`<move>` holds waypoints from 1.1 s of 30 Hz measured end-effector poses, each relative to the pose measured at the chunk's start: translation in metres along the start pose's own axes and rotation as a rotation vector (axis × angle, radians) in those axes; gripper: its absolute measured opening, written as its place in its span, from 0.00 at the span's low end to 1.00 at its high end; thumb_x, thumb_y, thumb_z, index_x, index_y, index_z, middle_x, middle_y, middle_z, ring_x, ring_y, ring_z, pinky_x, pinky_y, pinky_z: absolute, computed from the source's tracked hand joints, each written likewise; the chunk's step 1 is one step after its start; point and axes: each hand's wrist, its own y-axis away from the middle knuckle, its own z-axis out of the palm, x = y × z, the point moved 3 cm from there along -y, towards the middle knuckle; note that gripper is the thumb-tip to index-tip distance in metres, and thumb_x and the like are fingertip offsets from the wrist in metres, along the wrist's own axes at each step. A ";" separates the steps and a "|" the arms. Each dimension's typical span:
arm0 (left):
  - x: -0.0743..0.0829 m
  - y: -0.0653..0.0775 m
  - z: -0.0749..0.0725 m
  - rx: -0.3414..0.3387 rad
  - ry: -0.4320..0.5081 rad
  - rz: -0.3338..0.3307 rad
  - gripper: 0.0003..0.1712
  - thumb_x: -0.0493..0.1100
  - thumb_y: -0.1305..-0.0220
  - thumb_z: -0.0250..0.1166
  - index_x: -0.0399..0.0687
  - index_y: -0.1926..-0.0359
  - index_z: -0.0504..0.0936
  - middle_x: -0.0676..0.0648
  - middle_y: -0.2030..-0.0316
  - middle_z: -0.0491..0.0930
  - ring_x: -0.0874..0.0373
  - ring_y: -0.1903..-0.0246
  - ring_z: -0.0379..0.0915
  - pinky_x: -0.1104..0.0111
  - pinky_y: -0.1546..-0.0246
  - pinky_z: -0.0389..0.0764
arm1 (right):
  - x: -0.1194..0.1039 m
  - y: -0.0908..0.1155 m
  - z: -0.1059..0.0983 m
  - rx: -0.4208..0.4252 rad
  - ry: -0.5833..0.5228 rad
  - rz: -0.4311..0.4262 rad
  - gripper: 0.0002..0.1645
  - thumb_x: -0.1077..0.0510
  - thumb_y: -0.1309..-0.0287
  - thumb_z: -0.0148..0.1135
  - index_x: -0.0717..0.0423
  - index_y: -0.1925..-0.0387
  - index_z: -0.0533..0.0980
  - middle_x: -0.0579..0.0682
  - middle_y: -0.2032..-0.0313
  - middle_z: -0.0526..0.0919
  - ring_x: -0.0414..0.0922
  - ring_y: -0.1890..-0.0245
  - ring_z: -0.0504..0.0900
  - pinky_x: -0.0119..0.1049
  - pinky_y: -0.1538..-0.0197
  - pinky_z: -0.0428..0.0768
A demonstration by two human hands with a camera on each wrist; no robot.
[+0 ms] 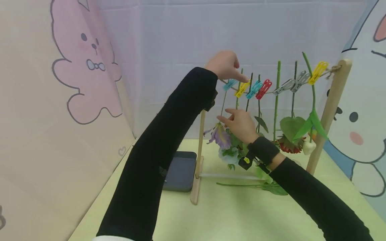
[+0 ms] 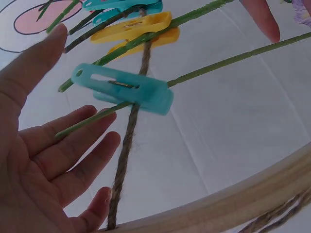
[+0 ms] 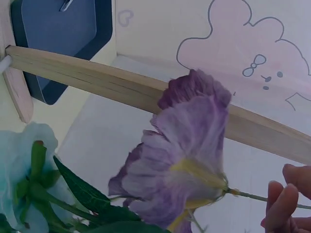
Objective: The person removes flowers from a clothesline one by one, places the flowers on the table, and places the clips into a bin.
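My left hand [image 1: 224,65] is at the left end of a twine line, thumb and fingers spread apart around a teal clothespin [image 2: 121,88]. That clip sits on the twine [image 2: 125,145] with a thin green stem [image 2: 209,70], whose upper end lies by my left fingers. From this stem an artificial purple flower [image 3: 189,141] hangs head down. My right hand [image 1: 241,124] is just above the bloom, fingertips at the stem; no firm grip shows. Beside it hang a yellow clothespin [image 1: 242,89] and a pale blue flower [image 1: 230,155].
A wooden post [image 1: 330,113] supports the twine's right end. Red and grey clips [image 1: 263,89] hold more stems, including a dark red flower [image 1: 291,144] and a white bud [image 1: 309,147]. A dark tray [image 1: 181,172] lies left of the rack; a loose green stem [image 1: 238,184] lies on the table.
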 end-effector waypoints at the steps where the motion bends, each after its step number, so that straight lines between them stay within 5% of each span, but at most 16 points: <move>1: 0.001 0.001 0.002 -0.004 -0.023 -0.014 0.32 0.58 0.44 0.63 0.49 0.41 0.72 0.50 0.42 0.71 0.58 0.45 0.69 0.72 0.42 0.70 | 0.001 -0.001 0.003 -0.012 -0.024 0.020 0.31 0.47 0.40 0.57 0.62 0.41 0.69 0.60 0.73 0.84 0.44 0.86 0.75 0.30 0.82 0.67; 8: 0.001 0.000 0.005 0.003 -0.010 -0.026 0.20 0.56 0.44 0.64 0.54 0.53 0.82 0.54 0.49 0.78 0.60 0.50 0.70 0.61 0.35 0.60 | 0.005 -0.009 0.010 0.051 -0.103 0.089 0.25 0.46 0.40 0.57 0.56 0.47 0.76 0.59 0.72 0.84 0.49 0.83 0.77 0.30 0.85 0.63; 14: 0.002 -0.004 0.006 0.016 0.032 -0.007 0.19 0.54 0.46 0.66 0.54 0.54 0.83 0.54 0.50 0.78 0.60 0.52 0.70 0.64 0.41 0.66 | 0.006 -0.012 0.008 0.140 -0.103 0.106 0.20 0.46 0.40 0.57 0.55 0.53 0.80 0.57 0.74 0.84 0.48 0.80 0.78 0.30 0.85 0.59; 22: -0.001 0.000 0.006 0.014 0.126 -0.041 0.20 0.52 0.48 0.68 0.52 0.54 0.82 0.52 0.51 0.78 0.59 0.54 0.72 0.72 0.55 0.77 | 0.005 -0.013 0.012 0.172 -0.159 0.118 0.17 0.48 0.42 0.60 0.56 0.59 0.81 0.58 0.74 0.84 0.47 0.80 0.78 0.30 0.82 0.67; 33: -0.002 0.003 0.003 0.059 0.286 -0.071 0.16 0.50 0.47 0.68 0.51 0.58 0.83 0.52 0.51 0.77 0.59 0.53 0.71 0.73 0.57 0.76 | 0.005 -0.009 0.010 0.197 -0.160 0.107 0.16 0.49 0.42 0.60 0.56 0.61 0.82 0.57 0.76 0.84 0.47 0.81 0.78 0.31 0.81 0.68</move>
